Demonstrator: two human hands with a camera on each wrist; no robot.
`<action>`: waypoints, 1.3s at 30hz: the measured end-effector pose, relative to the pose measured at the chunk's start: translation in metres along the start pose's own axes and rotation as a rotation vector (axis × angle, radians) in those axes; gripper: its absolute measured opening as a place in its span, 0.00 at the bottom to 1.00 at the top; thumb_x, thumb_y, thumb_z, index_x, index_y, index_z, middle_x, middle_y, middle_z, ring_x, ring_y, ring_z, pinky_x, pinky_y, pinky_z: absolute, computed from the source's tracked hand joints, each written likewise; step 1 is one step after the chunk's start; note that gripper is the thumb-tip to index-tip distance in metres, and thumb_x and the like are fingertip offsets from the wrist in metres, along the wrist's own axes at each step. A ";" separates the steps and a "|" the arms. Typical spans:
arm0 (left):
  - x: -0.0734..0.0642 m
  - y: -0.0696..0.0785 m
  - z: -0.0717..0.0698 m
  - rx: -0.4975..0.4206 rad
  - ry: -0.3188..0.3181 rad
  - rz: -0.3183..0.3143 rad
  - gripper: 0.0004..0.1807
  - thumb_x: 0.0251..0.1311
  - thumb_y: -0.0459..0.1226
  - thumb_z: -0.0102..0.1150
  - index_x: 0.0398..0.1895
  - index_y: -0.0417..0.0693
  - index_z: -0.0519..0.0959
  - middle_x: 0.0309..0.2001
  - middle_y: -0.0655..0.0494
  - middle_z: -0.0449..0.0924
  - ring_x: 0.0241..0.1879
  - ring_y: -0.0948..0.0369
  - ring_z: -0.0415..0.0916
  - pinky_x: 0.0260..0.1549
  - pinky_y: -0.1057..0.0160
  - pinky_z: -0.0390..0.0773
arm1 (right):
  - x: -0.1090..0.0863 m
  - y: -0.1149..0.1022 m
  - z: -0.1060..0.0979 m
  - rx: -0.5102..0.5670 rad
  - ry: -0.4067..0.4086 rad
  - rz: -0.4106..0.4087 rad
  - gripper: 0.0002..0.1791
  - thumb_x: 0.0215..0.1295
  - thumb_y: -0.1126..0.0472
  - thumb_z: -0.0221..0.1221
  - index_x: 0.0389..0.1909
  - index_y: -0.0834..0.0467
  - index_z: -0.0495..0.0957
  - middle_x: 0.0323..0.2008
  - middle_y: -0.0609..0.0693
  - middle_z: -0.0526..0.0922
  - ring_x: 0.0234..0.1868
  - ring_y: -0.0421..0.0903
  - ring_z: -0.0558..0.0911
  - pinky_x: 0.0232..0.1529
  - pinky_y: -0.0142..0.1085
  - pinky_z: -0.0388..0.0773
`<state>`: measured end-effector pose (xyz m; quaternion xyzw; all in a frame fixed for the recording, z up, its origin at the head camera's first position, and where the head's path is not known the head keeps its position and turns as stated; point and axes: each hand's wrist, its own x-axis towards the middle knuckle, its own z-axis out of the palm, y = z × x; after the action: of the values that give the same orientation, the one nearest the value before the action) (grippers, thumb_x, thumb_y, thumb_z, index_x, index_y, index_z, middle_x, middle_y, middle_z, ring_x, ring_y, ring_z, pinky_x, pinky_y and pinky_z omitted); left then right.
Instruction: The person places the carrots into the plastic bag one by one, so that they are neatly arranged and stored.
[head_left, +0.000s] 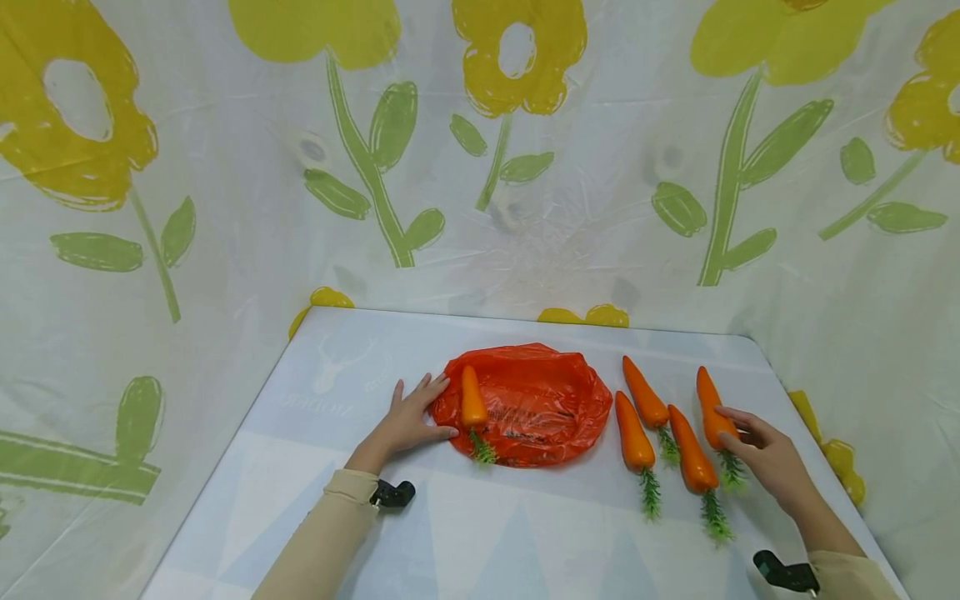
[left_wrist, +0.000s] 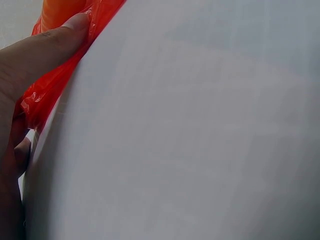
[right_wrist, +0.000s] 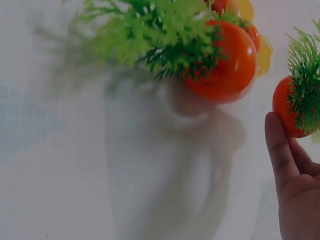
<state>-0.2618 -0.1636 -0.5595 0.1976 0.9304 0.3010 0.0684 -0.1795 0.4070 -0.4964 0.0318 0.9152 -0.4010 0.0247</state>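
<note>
A red plastic bag (head_left: pixel 540 367) lies spread on the table, with an orange carrot (head_left: pixel 472 400) with green leaves on its left part. At the bag's left edge rests my left hand (head_left: pixel 408 421), fingers spread and thumb touching the red film. The left wrist view shows that thumb (left_wrist: pixel 45 55) against the bag, close to the carrot. My right hand (head_left: pixel 768 458) holds the rightmost carrot (head_left: pixel 712 408) between thumb and fingers. Beside it lie three more carrots: one farther back (head_left: pixel 643 392), one on the left (head_left: pixel 633 437) and one nearer (head_left: pixel 693 454).
The pale table (head_left: pixel 480 533) carries a faint triangle pattern. Behind it and at the sides hangs a white curtain (head_left: pixel 570 208) with yellow flowers and green leaves. Black wrist devices sit on the left arm (head_left: pixel 393 494) and right arm (head_left: pixel 783 573).
</note>
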 end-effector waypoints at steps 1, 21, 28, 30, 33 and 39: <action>0.000 0.000 0.000 -0.001 0.002 0.002 0.55 0.54 0.61 0.70 0.81 0.50 0.58 0.80 0.55 0.52 0.81 0.50 0.42 0.73 0.37 0.21 | 0.000 -0.002 0.001 -0.002 0.001 -0.009 0.34 0.75 0.43 0.56 0.72 0.61 0.68 0.65 0.61 0.72 0.46 0.25 0.70 0.40 0.22 0.76; -0.001 0.002 -0.001 -0.002 0.001 -0.009 0.55 0.54 0.61 0.71 0.81 0.51 0.57 0.80 0.56 0.53 0.81 0.50 0.41 0.73 0.37 0.22 | -0.001 -0.015 0.016 0.032 -0.020 -0.054 0.33 0.75 0.44 0.57 0.72 0.60 0.69 0.68 0.65 0.69 0.45 0.21 0.70 0.42 0.25 0.79; -0.001 0.004 -0.002 -0.007 -0.004 -0.022 0.55 0.54 0.60 0.71 0.81 0.52 0.57 0.81 0.57 0.52 0.81 0.50 0.41 0.73 0.38 0.21 | -0.002 -0.017 0.020 0.053 -0.006 -0.098 0.30 0.75 0.47 0.57 0.71 0.60 0.71 0.63 0.46 0.73 0.46 0.23 0.73 0.42 0.26 0.80; -0.002 0.005 -0.002 -0.007 -0.006 -0.026 0.55 0.54 0.60 0.71 0.81 0.52 0.57 0.81 0.58 0.52 0.81 0.51 0.41 0.73 0.39 0.20 | -0.002 -0.018 0.022 0.055 -0.009 -0.101 0.30 0.75 0.47 0.58 0.70 0.60 0.71 0.62 0.44 0.73 0.46 0.23 0.73 0.42 0.27 0.80; -0.002 0.005 -0.001 0.000 -0.004 -0.023 0.55 0.54 0.60 0.71 0.81 0.52 0.57 0.80 0.57 0.52 0.81 0.51 0.41 0.73 0.38 0.21 | -0.002 -0.020 0.024 0.044 -0.017 -0.096 0.31 0.75 0.46 0.57 0.71 0.60 0.71 0.64 0.50 0.73 0.46 0.23 0.73 0.43 0.27 0.80; -0.001 0.003 -0.001 0.004 0.003 -0.011 0.55 0.54 0.60 0.71 0.81 0.51 0.57 0.80 0.56 0.53 0.81 0.50 0.42 0.73 0.37 0.22 | -0.001 -0.024 0.028 0.032 -0.032 -0.092 0.32 0.75 0.45 0.57 0.71 0.59 0.70 0.67 0.63 0.71 0.47 0.25 0.73 0.43 0.29 0.80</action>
<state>-0.2598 -0.1622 -0.5566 0.1919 0.9322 0.2991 0.0682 -0.1798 0.3702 -0.4971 -0.0161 0.9086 -0.4169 0.0203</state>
